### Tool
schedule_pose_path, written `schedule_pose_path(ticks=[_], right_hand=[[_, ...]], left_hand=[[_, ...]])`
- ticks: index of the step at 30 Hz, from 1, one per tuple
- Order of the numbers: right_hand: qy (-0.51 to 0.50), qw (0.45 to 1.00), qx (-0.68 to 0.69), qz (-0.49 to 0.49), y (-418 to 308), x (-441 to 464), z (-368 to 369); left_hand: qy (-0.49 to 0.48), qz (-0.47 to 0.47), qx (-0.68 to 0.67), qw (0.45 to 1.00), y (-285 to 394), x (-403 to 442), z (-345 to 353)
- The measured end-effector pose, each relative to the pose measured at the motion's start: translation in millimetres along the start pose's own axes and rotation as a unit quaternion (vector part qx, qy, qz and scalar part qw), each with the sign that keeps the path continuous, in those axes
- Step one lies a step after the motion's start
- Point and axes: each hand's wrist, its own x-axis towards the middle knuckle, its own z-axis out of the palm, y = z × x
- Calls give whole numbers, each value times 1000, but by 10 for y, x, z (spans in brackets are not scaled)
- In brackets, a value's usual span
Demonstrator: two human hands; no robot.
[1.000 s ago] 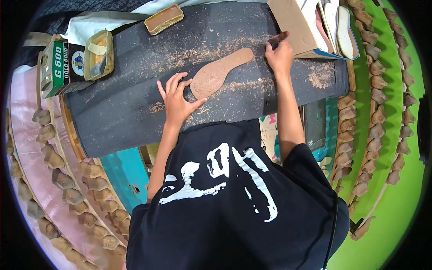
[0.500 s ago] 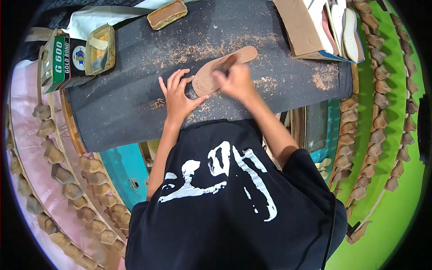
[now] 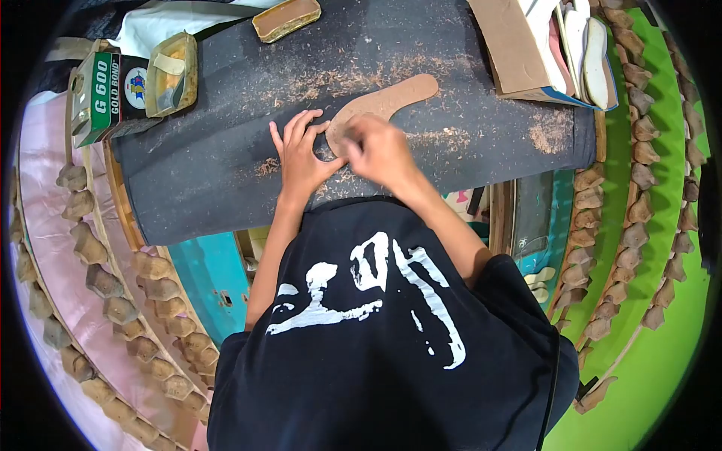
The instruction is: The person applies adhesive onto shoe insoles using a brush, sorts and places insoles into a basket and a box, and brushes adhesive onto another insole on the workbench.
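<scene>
A brown insole-shaped piece (image 3: 395, 98) lies flat on the dark cloth-covered table (image 3: 226, 173), its narrow end pointing to the upper right. My left hand (image 3: 302, 154) has its fingers spread, with the thumb and a fingertip against the wide end of the piece. Over that wide end is my right hand (image 3: 380, 150), its fingers closed and slightly blurred; what they grip is mostly hidden under them.
Pale shavings (image 3: 346, 81) are scattered over the cloth. A shallow tray (image 3: 287, 20) is at the back, a green can (image 3: 96, 98) and a tub (image 3: 171, 75) at the left, a cardboard box (image 3: 515, 49) with soles at the right. Racks of brown pieces flank the table.
My right hand has swept from beyond the narrow end of the piece down and left over its wide end. My left hand has stayed at the same edge. The whole view has shifted slightly.
</scene>
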Motion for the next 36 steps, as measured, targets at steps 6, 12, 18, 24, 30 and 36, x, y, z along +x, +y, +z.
schedule_pose_path(ticks=[6, 12, 18, 24, 30, 36], right_hand=[[54, 994, -28, 95, 775, 266, -275], [185, 969, -116, 113, 1333, 626, -840], [42, 997, -19, -61, 273, 340, -76], [-64, 996, -7, 65, 287, 406, 30], [105, 977, -174, 67, 922, 839, -605], [-21, 988, -122, -89, 151, 420, 24]], left_hand=[[-5, -7, -16, 1000, 31, 5, -32], [-12, -16, -11, 1000, 50, 5, -45], [-1, -15, -19, 1000, 39, 1, -24], [1, -15, -21, 1000, 69, 12, -47], [-7, -19, -20, 1000, 66, 18, -67], [-10, -22, -18, 1000, 18, 2, -20]])
